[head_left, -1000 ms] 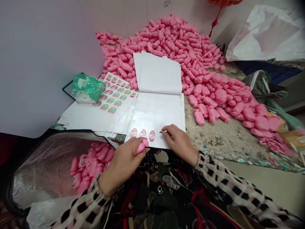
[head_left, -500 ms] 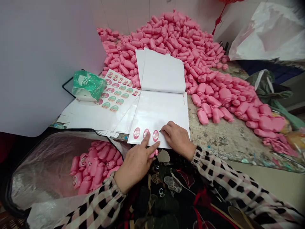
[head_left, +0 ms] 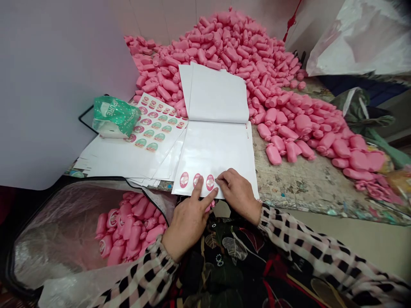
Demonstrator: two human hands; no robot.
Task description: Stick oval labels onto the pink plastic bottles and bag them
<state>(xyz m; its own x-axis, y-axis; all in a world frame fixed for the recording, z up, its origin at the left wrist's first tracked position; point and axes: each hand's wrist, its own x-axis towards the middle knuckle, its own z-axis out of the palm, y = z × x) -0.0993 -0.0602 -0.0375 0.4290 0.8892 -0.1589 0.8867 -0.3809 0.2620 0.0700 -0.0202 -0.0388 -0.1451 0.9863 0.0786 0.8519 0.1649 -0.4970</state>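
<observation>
A white sticker sheet (head_left: 218, 149) lies on the table before me, with a short row of pink oval stickers along its near edge. Two fingers of my left hand (head_left: 186, 226) stretch over it, one across the middle oval and one just below the right-hand oval sticker (head_left: 209, 182). Beneath that hand peeks a small pink bottle (head_left: 210, 206), mostly hidden by my palm and curled fingers. The thumb and forefinger of my right hand (head_left: 238, 190) pinch together at the right edge of the same oval sticker.
Behind the sheet rises a large heap of pink bottles (head_left: 224, 42), spreading right along the worn table (head_left: 272, 184). Printed label sheets (head_left: 160, 124) and a green packet (head_left: 117, 115) lie left. Below them, a plastic-lined bag (head_left: 54, 231) holds more pink bottles.
My right fingertips have lifted slightly off the sheet's right-hand oval and sit close at its edge. My left hand has shifted a little right. The view has tilted slightly.
</observation>
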